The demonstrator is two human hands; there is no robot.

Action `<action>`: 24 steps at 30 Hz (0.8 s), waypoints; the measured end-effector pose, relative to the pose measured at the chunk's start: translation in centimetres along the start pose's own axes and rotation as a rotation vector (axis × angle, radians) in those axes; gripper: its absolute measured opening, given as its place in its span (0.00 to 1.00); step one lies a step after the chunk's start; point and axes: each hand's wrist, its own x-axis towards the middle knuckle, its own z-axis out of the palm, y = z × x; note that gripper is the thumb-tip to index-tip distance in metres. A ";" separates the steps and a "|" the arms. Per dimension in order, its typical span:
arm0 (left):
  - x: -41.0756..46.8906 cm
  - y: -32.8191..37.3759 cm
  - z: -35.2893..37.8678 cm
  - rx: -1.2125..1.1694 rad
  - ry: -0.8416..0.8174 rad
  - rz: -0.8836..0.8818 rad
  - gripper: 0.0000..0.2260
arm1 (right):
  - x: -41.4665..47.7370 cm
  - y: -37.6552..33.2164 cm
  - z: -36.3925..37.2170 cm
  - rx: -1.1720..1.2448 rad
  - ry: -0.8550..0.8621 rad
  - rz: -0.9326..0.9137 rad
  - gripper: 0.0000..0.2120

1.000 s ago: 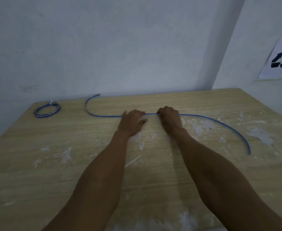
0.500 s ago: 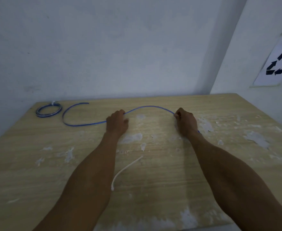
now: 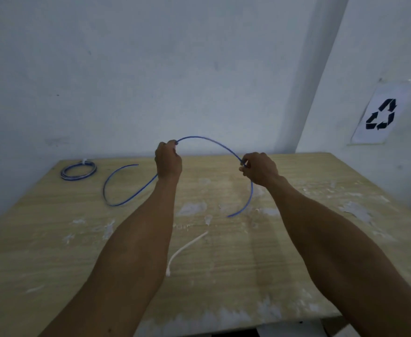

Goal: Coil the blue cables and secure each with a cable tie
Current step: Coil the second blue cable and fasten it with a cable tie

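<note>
We hold a thin, smooth blue cable (image 3: 207, 140) lifted above the pale wood-grain table (image 3: 296, 251), whose laminate surface is scuffed with flaky white patches. Our left hand (image 3: 168, 161) is closed in a fist around the cable, and our right hand (image 3: 260, 169) pinches it between thumb and fingers; between the two the cable rises in a rounded arch. From the left fist it slopes down toward eight o'clock and curls into an open loop lying on the table, its free end pointing toward the hand. Below the right hand the other end hangs in a gentle hook, its tip at the tabletop. At ten o'clock, near the far edge, lies a round coiled blue cable (image 3: 78, 170) bound with a small white tie. At six o'clock, between our forearms, rests a slender, slightly curved white plastic cable tie (image 3: 186, 249), flat on the wood. On the matte grey wall at two o'clock hangs a paper sheet with a black recycling symbol (image 3: 380, 114).
</note>
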 end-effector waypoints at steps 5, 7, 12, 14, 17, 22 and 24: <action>0.7 -0.1 -3.3 0.023 0.060 -0.119 0.15 | -1.2 1.4 -0.9 -0.087 -0.083 0.011 0.06; 0.8 -0.4 -4.1 0.019 0.066 -0.175 0.14 | -1.5 1.5 -1.1 -0.118 -0.124 0.046 0.08; 0.0 -1.2 -4.2 -0.071 -0.252 -0.156 0.16 | -1.0 -0.3 -1.8 0.309 -0.071 0.238 0.10; -0.9 -0.7 -4.0 -0.192 -0.387 -0.213 0.15 | -0.1 -1.6 -2.1 0.685 -0.010 0.361 0.09; -2.6 1.2 -4.2 -0.419 -0.546 -0.372 0.08 | 0.9 -3.6 -2.4 1.054 0.086 0.442 0.11; -3.4 3.3 -4.4 -0.760 -0.633 -0.414 0.07 | 0.7 -7.8 -2.3 1.328 0.149 0.469 0.10; -3.1 3.8 -4.5 -0.857 -0.582 -0.410 0.13 | 0.7 -8.4 -1.8 1.331 0.132 0.466 0.11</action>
